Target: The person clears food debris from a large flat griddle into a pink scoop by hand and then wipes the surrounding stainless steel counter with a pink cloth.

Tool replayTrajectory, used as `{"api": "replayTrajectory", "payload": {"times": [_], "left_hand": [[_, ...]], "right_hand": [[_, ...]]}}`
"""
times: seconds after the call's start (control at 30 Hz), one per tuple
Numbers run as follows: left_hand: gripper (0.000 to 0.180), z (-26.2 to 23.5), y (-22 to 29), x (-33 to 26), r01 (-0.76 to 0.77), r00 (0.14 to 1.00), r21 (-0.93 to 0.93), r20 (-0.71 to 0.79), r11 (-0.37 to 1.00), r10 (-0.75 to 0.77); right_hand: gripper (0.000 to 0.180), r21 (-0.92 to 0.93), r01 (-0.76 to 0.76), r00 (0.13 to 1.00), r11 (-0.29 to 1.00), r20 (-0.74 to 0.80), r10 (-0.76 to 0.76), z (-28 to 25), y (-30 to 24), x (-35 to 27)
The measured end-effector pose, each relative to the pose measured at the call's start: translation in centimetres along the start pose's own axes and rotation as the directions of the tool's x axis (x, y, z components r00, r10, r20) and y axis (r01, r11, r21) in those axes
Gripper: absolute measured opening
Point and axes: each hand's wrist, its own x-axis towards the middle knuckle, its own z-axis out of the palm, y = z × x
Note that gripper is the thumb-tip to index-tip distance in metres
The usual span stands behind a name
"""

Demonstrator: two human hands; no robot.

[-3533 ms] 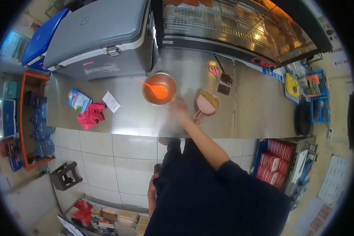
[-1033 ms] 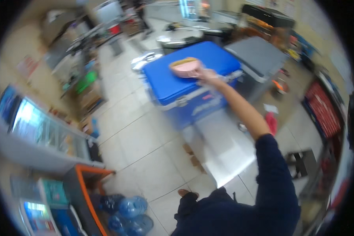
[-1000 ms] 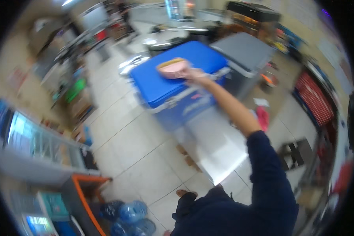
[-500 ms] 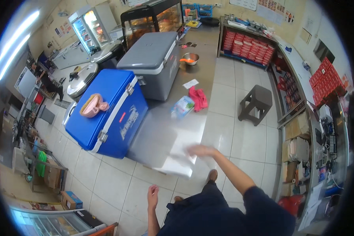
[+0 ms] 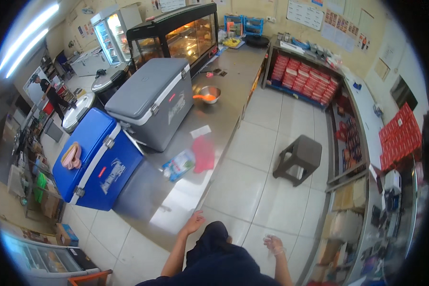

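Currently, left hand (image 5: 193, 222) spread, empty, near counter (image 5: 140, 188) edge; right hand (image 5: 273, 244) loosely uncurled above floor (image 5: 236, 188); pink bowl (image 5: 72, 158) atop blue cooler (image 5: 107, 167).

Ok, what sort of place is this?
Probably the kitchen or prep area of a small food shop: a lit glass display warmer with food inside, a long metal counter bearing a mixing bowl, and a glass-door fridge behind.
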Motion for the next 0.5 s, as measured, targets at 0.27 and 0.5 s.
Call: {"api": "replayTrajectory", "payload": {"times": [0.27,0.5], "left_hand": [[0.053,1.5,7.0,18.9,0.008,0.998,0.07,0.059,0.998,-0.013],[0.058,4.5,19.1,42.1,-0.215,0.956,0.182,0.242,0.959,0.168]], "right_hand": [[0.039,-0.221,0.45,0.892,0.865,0.057,-0.449,3.9,-19.8,17.6],[0.039,-0.975,0.221,0.938,0.008,0.21,-0.277,-14.0,-15.6,33.7]]}}
